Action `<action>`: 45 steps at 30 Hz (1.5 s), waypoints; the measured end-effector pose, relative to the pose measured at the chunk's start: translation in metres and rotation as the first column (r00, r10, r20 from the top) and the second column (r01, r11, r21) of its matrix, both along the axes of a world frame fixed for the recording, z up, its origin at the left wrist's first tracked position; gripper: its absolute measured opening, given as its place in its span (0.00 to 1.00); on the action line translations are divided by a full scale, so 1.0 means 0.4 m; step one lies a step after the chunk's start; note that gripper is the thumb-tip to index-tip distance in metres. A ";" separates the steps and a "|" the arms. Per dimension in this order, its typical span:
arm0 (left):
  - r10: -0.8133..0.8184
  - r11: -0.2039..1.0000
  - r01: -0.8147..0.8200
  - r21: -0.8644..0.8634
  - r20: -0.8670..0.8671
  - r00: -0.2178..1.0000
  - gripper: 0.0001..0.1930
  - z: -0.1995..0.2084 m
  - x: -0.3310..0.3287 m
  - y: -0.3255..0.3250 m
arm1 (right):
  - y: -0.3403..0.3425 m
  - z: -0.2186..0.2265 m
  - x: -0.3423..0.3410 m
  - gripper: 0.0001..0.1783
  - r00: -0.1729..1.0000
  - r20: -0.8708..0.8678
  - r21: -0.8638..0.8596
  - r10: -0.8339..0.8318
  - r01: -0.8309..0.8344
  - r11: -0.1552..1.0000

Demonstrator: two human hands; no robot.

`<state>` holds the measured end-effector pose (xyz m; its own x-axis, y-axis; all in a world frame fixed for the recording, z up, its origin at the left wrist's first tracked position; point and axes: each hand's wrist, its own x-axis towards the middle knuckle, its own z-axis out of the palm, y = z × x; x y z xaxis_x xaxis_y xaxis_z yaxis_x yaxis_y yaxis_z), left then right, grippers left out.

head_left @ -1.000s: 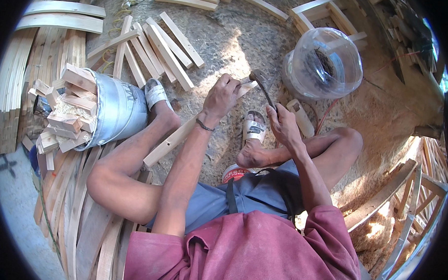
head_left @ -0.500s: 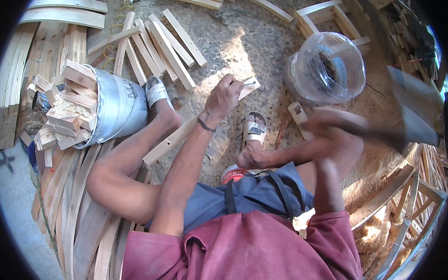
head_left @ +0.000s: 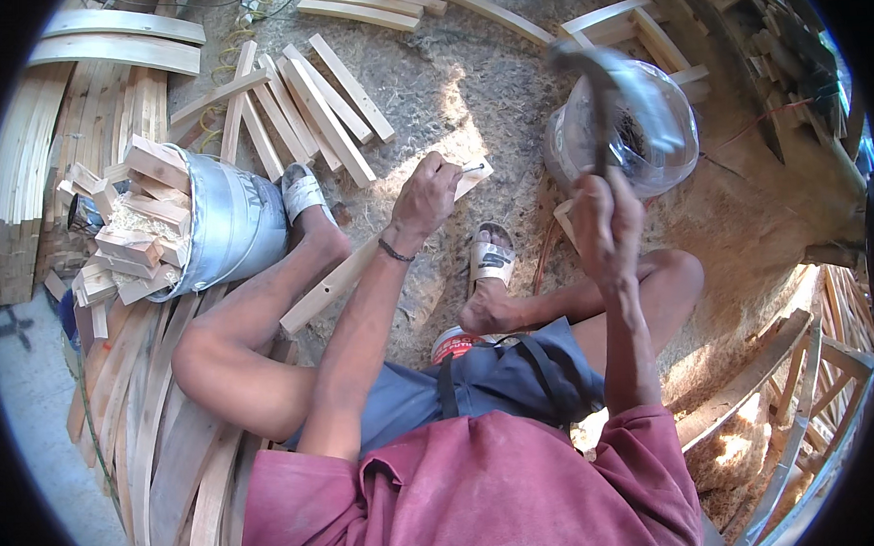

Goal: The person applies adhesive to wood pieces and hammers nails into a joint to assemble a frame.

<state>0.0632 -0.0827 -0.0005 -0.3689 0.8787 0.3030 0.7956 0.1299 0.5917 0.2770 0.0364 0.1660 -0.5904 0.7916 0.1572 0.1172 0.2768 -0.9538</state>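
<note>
A: Left hand, centre frame?
B: Fingertips pinching a nail upright on the long wood slat, steadying it for a strike, I'd say.

A: Right hand?
B: Fist closed round a hammer, raised and blurred, right of centre.

A: Why the slat there?
B: It runs across between the feet, flat on the ground.

A: Surroundings?
B: Sawdust-strewn dirt floor, metal bucket of wood blocks at left, clear plastic tub upper right, loose slats around.

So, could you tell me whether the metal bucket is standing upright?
No, the metal bucket lies tipped on its side, wood blocks spilling from its mouth.
</note>
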 end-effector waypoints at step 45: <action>-0.055 0.818 -0.431 0.380 0.799 0.599 0.15 0.547 -0.113 -0.134 | -0.109 -0.139 -0.288 0.40 0.704 0.156 0.009 0.693 -0.702 0.712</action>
<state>0.0179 -0.1361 0.2181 -0.8044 0.5658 0.1811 0.0218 -0.2765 0.9608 0.1619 -0.0072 0.1106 -0.9881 0.1366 0.0705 -0.0120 0.3886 -0.9213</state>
